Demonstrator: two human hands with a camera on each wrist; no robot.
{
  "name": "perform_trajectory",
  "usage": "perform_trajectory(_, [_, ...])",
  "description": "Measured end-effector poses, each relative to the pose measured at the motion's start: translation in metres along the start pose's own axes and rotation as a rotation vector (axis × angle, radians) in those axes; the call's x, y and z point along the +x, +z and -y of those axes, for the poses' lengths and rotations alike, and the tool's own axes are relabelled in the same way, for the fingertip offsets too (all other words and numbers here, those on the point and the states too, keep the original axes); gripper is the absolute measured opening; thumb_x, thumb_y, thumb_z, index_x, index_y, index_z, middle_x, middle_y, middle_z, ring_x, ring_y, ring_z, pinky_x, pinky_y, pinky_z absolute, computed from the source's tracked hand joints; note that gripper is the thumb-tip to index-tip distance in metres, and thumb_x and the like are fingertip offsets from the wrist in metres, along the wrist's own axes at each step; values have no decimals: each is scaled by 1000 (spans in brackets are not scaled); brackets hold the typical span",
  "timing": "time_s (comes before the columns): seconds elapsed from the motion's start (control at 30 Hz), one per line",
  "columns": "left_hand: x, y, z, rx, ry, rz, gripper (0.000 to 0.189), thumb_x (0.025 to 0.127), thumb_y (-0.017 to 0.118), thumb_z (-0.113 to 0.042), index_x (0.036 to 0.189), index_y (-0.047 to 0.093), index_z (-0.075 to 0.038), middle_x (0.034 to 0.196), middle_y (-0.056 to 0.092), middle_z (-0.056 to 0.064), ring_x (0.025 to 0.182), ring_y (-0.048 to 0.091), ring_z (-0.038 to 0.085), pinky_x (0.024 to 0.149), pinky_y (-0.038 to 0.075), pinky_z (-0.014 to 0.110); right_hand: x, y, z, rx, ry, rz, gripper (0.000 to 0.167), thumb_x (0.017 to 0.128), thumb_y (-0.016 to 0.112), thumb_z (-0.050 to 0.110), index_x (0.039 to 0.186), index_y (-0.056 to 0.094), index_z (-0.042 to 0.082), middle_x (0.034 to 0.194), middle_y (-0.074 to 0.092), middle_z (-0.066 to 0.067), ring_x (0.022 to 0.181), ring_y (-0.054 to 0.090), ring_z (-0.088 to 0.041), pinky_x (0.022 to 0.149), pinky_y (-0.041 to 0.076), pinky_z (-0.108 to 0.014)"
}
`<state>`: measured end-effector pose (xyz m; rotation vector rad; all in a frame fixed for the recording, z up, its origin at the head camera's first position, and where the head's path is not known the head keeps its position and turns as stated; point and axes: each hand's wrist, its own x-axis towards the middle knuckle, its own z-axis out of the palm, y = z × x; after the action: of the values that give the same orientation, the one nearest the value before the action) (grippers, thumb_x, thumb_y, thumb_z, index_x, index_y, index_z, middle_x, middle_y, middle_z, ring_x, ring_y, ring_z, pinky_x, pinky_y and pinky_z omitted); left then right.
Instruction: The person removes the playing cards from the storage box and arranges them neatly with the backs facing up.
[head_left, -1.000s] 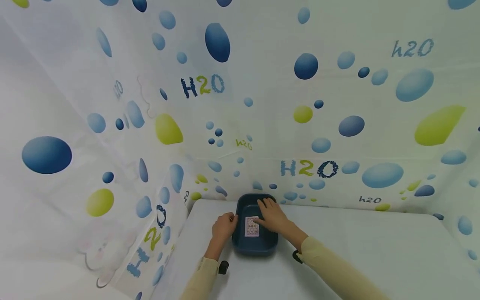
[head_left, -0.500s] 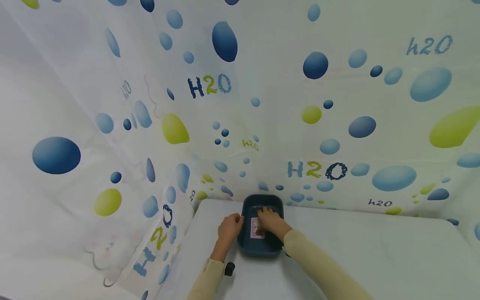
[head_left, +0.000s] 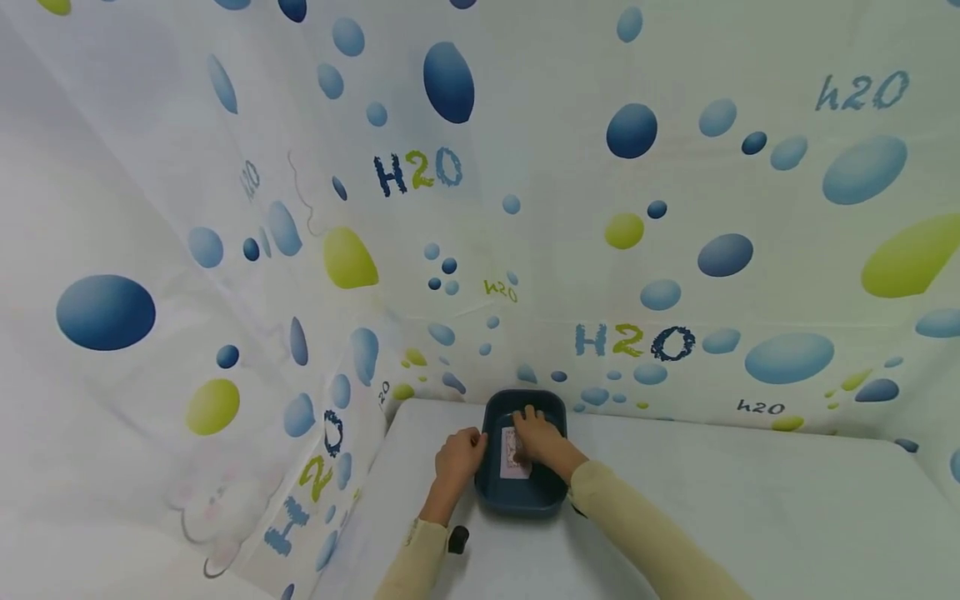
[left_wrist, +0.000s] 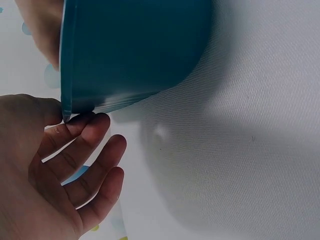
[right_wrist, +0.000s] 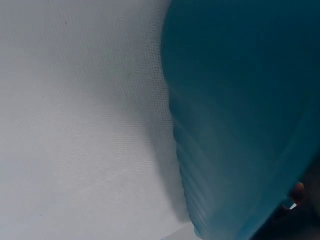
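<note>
A dark blue plastic basin sits on the white cloth near the back wall. My left hand holds its left rim, thumb on one side and fingers on the other; the left wrist view shows this hand at the lip of the basin. Inside the basin lies a playing card, patterned back up. My right hand reaches in over its right part with bent fingers. I cannot tell whether they grip the card. The right wrist view shows mostly the outer wall of the basin.
A white cloth covers the table and stretches away to the right. Behind and to the left hangs a white curtain printed with blue and green drops. A black strap piece is at the left wrist.
My right hand has come down into the basin over the card, then shifted slightly toward the back. The card's far edge has shifted the same way. My left hand keeps its hold on the rim.
</note>
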<state>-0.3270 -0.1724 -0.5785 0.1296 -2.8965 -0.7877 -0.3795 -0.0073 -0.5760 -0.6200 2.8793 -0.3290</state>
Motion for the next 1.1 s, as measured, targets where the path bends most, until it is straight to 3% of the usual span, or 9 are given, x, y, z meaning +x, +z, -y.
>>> perform_trajectory(0.17, [1, -1, -3, 5, -8, -10, 30, 94, 56, -32, 71, 58, -14, 60, 51, -1, 51, 46, 15, 47, 34, 32, -3, -9, 0, 153, 7, 2, 67, 87, 69, 13, 141, 33, 4, 137, 43, -25, 124, 46, -39, 99, 39, -50])
perform_trajectory(0.27, [1, -2, -4, 1, -16, -12, 29, 95, 56, -32, 73, 59, -13, 61, 52, 0, 52, 47, 16, 48, 35, 32, -4, -15, 1, 267, 3, 18, 56, 88, 63, 3, 138, 38, 4, 133, 48, -24, 122, 50, -36, 97, 41, -49])
perform_trajectory(0.5, [2, -2, -3, 3, -36, 16, 28, 95, 55, -33, 77, 61, -13, 64, 53, 0, 54, 47, 16, 49, 36, 31, -12, -25, -4, 475, -55, 12, 31, 90, 60, 3, 120, 55, 7, 107, 62, -10, 88, 59, -19, 76, 50, -35])
perform_trajectory(0.67, [2, -3, -3, 17, -27, 8, 29, 95, 55, -33, 75, 60, -13, 63, 52, 0, 54, 47, 16, 49, 35, 31, -22, -38, -16, 624, -82, 3, 26, 92, 60, 6, 118, 58, 9, 90, 59, -6, 72, 58, -18, 62, 50, -31])
perform_trajectory(0.93, [2, 0, -4, 25, -25, -9, 29, 95, 56, -32, 73, 59, -13, 61, 51, 0, 54, 46, 16, 49, 34, 31, -42, -50, -49, 776, -100, 4, 27, 92, 59, 3, 119, 56, 3, 85, 58, -8, 73, 59, -18, 66, 55, -36])
perform_trajectory(1.1, [-3, 2, -3, 12, -25, -3, 29, 95, 56, -31, 73, 59, -12, 62, 52, 1, 53, 46, 16, 48, 35, 31, -62, -55, -69, 803, -20, 12, 27, 92, 60, 6, 118, 57, 6, 84, 60, -8, 74, 60, -23, 70, 54, -41])
